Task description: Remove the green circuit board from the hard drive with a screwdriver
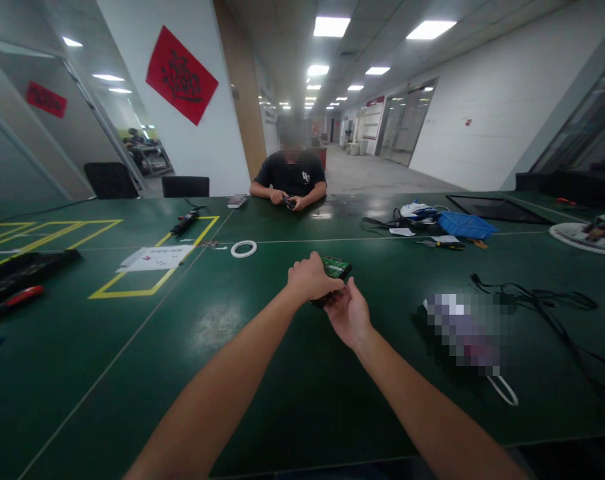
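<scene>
Both my hands hold a small black device with a green circuit board (336,267) exposed on its upper face, over the middle of the green table (262,373). My left hand (311,279) is closed across its near left side, thumb pointing right. My right hand (349,310) grips the near right edge from below, fingers curled under it. My hands cover much of the device, so its full shape and kind cannot be made out.
A white ring (244,249) and a paper sheet (155,258) lie to the left. A blue basket (466,227), a screwdriver (439,245) and black cables (547,300) are on the right. Across the table a person (292,175) holds a small dark object.
</scene>
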Available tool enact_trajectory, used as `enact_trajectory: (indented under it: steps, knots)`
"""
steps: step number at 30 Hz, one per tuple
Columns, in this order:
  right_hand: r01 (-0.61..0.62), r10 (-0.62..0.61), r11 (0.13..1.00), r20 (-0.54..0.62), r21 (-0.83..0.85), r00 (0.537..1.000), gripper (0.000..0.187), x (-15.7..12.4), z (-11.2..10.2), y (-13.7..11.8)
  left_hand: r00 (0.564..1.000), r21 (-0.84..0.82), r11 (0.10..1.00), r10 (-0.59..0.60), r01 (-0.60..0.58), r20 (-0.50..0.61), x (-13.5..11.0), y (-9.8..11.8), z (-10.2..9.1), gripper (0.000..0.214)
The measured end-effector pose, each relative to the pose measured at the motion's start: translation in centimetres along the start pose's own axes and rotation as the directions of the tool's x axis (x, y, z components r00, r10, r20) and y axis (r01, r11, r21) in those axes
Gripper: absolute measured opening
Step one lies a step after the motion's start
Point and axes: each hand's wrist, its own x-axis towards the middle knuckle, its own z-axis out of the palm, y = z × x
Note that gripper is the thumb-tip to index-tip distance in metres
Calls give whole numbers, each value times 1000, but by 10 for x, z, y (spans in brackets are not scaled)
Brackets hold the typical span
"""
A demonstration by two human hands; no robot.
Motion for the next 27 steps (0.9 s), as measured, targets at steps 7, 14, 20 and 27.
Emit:
enact_trajectory:
  steps: [7,14,20,27]
  knots:
    - [-81,64,988,129,133,990,43,-22,-1,-16,991,15,993,113,-114,78,-10,27,2,73]
    - [-93,79,988,111,126,991,63,-17,-13,-46,939,-273,910,340,-313,57,-9,17,1,75]
    - [-51,48,998,74,42,996,74,-4,-16,-118,922,-328,865,327,-380,-208,-27,-7,59,49]
    - [64,-84,982,-110,-177,990,78,28,-45,-224,774,-167,771,630,-614,64,-66,-23,112,65]
